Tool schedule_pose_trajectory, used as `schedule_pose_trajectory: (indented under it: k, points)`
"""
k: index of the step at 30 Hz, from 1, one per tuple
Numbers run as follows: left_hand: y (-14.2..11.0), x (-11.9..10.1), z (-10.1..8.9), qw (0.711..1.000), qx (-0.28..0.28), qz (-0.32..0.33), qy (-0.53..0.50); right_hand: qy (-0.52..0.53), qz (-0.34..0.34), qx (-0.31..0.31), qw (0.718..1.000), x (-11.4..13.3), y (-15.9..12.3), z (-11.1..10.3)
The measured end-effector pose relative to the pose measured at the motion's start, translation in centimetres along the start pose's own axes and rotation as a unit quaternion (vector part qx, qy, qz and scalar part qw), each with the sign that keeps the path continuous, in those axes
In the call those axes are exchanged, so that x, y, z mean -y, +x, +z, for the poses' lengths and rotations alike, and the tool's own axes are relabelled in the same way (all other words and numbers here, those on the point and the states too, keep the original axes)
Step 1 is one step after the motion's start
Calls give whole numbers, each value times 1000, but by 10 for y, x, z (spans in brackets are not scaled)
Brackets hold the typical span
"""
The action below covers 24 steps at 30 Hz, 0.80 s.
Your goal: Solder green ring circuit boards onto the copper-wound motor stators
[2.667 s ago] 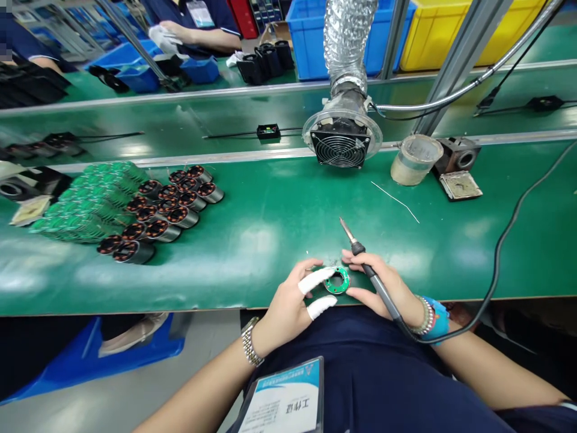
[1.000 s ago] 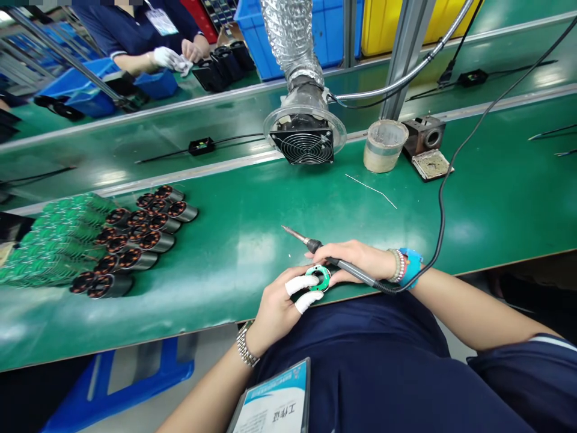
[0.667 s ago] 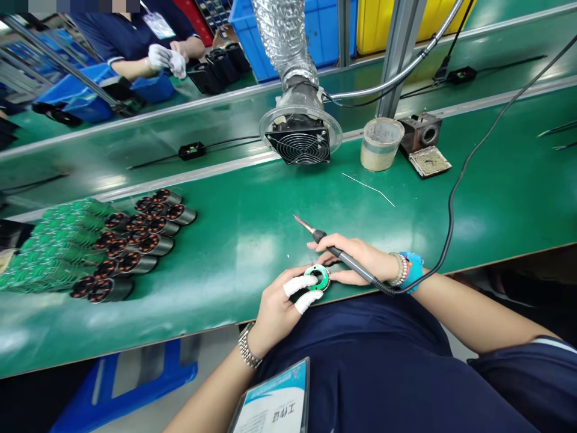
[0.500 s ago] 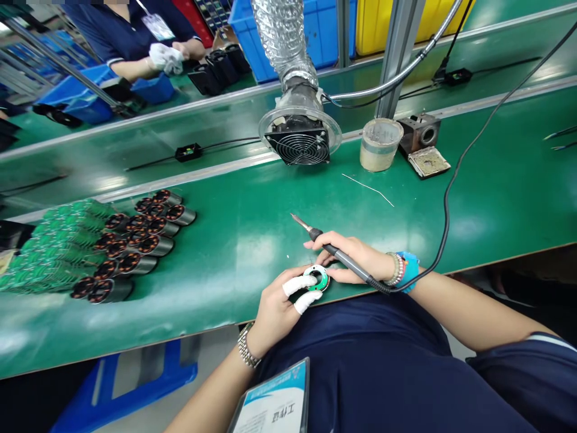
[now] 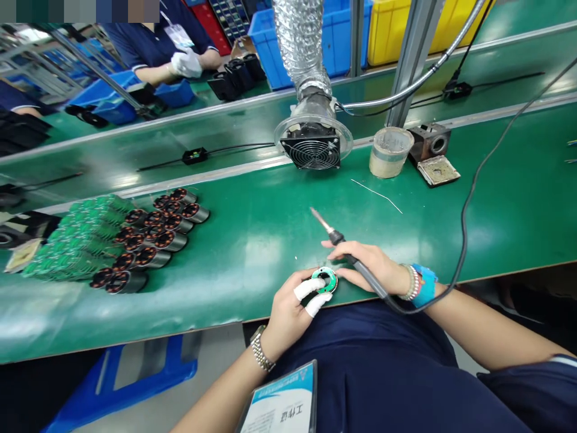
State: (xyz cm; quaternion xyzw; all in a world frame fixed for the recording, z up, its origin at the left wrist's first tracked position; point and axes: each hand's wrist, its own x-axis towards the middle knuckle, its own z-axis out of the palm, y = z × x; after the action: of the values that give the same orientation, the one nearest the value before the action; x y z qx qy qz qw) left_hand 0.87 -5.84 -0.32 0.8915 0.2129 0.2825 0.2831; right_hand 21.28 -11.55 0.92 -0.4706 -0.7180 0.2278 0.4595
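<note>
While the left grip [image 5: 288, 307] pinches a green ring board [image 5: 332, 281], the right grip [image 5: 381, 264], just beside, holds a soldering iron [image 5: 369, 278], tip outward; likely hazard: a wrist turn scorching board or fingers.

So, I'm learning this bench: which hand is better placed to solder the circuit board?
Probably the right hand: it holds the soldering iron, while the left hand grips the green circuit board.

You wore a navy shirt [image 5: 396, 373], white finger cots [image 5: 306, 290], metal watch [image 5: 260, 350], beaded bracelet [image 5: 412, 284], blue wristband [image 5: 425, 285] and badge [image 5: 282, 403].
</note>
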Motion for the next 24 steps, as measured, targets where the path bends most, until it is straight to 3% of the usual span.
schedule_pose_trajectory:
  k: [3, 7, 12, 14, 17, 20, 24]
  points:
    - [-3, -7, 12, 996, -38, -65, 44, -37, 26, -69, 997, 10, -15, 7]
    - [-8, -15, 24, 988, -35, -141, 61, -71, 33, -51, 996, 19, -29, 21]
    - [-17, -17, 17, 988, 10, -149, -35, -96, 59, -40, 993, 20, -29, 26]
    - [-17, -12, 10, 991, 25, -124, -51, -91, 63, -34, 993, 19, -28, 24]
    - [-10, 0, 0, 998, 35, -38, 36, -86, 66, -17, 994, 18, -25, 20]
    - [-2, 11, -8, 988, 16, 66, 136, -83, 59, -1, 995, 15, -23, 17]
    - [4, 18, -17, 971, 14, 157, 178, -56, 53, 15, 997, 10, -18, 14]
